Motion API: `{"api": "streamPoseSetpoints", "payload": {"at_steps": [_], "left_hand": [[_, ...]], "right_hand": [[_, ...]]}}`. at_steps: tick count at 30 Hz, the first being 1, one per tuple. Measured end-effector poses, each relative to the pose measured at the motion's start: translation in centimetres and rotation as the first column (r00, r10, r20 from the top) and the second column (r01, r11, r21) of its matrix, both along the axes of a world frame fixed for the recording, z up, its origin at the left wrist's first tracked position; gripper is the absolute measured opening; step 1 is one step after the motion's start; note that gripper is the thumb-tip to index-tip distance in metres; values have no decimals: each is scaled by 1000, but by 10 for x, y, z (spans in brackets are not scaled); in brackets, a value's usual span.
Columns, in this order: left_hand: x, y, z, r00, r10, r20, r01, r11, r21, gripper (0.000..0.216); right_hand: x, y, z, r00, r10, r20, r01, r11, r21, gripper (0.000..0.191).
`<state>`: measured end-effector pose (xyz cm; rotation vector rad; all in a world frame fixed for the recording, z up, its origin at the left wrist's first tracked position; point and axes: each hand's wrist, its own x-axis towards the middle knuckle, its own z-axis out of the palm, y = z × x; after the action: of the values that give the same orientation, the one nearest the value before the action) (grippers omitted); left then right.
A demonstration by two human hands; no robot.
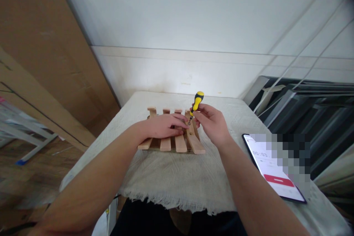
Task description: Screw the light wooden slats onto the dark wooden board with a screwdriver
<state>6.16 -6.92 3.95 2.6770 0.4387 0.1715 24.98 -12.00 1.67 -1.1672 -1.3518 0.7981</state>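
A slatted wooden piece [181, 143] with several pale cross slats lies on the cloth in front of me. My left hand [166, 125] rests flat across its slats, fingers stretched toward the right-hand slat. In my right hand [211, 120] is a yellow and black screwdriver [198, 100], gripped low on the handle between thumb and fingers. It leans slightly, handle up, and its metal shaft points down at the rightmost slat, close to my left fingertips. Whether the tip sits in a screw is too small to make out.
A pale fringed cloth [177, 180] covers the table. At the right lies a phone [276, 180] with a lit screen, partly blurred out. Dark framed panels [298, 118] lean beyond it. Large cardboard [63, 62] and a stepladder [30, 132] stand at the left. A wall [177, 70] closes the back.
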Motion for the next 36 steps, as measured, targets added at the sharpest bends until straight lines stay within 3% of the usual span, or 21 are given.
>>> {"api": "streamPoseSetpoints", "payload": {"at_steps": [5,15,22,30,36], "left_hand": [[0,1,0,999,15,-29,-15,1000,23,32],[0,1,-1,999,28,-44,-26,999,40,32],[0,0,0,999,19,-37,-18,999,39,31],[0,1,-1,998,37,-55,-35,999,37,33],[-1,2,-2,999,22,-43,-20,999,41,32]], "right_hand": [[-1,4,-3,978,-164,127,158,986,57,34],[-3,2,-3,994,-68,83,63,996,61,27],[-3,4,-5,979,-177,102,164,978,127,31],[-1,4,-5,990,-109,92,100,990,97,33],[1,4,-4,941,-253,224,226,964,141,33]]}}
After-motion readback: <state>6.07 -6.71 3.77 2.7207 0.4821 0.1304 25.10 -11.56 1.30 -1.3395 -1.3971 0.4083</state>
